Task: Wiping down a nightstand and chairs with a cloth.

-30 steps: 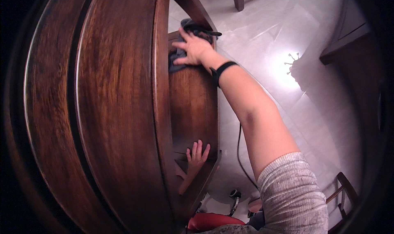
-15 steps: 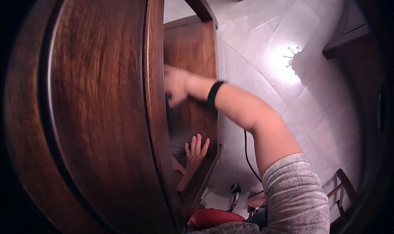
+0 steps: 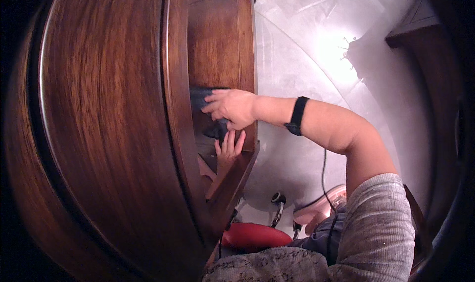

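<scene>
My right hand (image 3: 231,107) reaches in from the right, a black band round its wrist. Its fingers bend over a dark grey-blue cloth (image 3: 199,96), pressing it onto the lower wooden surface (image 3: 217,39). Cloth shows above the hand and below it near the thumb. Just nearer to me, my left hand (image 3: 228,146) rests with fingers spread at the near part of that surface, its fingertips close to the cloth and the right thumb. Much of the left forearm is hidden by the wood.
A large dark wooden panel (image 3: 114,114) rises on the left, overlapping the lower surface. A wooden rail (image 3: 235,175) runs along the near side. Below are a red seat (image 3: 255,235), a metal leg, a hanging cable (image 3: 324,175) and shiny pale floor (image 3: 297,74). Dark furniture (image 3: 415,39) stands right.
My right hand has come out from beside the panel, to the right and nearer, with the cloth beneath it. It is now close to my left hand, and the view has shifted slightly.
</scene>
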A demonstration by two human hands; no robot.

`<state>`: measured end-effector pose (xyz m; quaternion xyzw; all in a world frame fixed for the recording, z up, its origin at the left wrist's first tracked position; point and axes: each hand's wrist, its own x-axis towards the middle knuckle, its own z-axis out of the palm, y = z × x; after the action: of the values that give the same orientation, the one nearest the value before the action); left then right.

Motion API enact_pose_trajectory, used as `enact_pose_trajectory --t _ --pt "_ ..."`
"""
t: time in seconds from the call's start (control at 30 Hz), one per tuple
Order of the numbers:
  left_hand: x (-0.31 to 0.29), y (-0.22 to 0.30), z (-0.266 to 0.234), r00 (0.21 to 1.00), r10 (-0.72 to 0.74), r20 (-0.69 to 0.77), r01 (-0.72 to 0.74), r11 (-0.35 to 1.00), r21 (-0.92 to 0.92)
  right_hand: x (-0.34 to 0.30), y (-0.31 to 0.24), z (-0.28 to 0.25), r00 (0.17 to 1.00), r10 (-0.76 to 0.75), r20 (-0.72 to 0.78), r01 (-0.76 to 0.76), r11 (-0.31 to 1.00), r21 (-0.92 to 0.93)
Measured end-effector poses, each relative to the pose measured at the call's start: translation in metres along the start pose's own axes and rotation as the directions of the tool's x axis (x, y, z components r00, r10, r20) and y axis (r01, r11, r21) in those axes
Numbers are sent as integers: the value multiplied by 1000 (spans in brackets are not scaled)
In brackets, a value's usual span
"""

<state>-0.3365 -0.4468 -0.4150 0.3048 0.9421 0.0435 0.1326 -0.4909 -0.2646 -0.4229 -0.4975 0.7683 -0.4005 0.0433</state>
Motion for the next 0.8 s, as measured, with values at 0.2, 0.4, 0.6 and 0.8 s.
enact_pose_trajectory --t 0.2,0.4,0.6,0.8 --pt "10 15 -15 999 -49 -22 46 992 -114 -46 26 -48 957 231 -177 -256 957 -139" --pt "6 4 3 999 -17 49 14 999 51 -65 9 -75 744 659 -109 -620 622 -478" --pt "-3 5 -7 1000 -18 3 18 1000 -5 -118 -103 -157 218 943 -253 -904 292 311" --pt "9 19 -13 995 -58 82 64 995 -71 -196 -235 -147 272 803 -531 -961 260 -100"
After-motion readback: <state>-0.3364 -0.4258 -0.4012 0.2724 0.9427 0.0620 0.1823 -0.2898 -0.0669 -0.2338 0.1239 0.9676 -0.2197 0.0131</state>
